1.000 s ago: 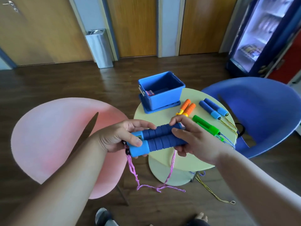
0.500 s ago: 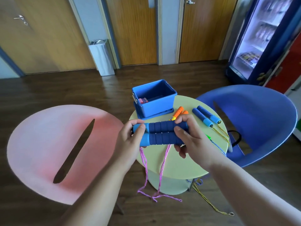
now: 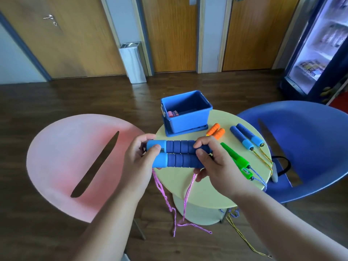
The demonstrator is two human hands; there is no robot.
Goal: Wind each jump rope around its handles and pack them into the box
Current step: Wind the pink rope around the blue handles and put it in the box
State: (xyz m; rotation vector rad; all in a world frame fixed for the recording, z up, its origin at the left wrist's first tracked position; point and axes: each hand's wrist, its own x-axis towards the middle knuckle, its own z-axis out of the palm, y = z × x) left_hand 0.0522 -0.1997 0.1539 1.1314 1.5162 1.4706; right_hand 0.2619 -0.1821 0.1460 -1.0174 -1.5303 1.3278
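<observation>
Over yellow table (image 3: 209, 189), blue handles (image 3: 181, 155) between left hand (image 3: 139, 163) and right hand (image 3: 216, 165)

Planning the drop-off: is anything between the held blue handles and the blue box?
Nothing visible does. The left hand and right hand hold the blue handles; the blue box stands just beyond them, top uncovered.

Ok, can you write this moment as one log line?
hands: left hand, right hand hold blue foam handles side by side | pink braided cord: hangs unwound | blue plastic box: open
</observation>
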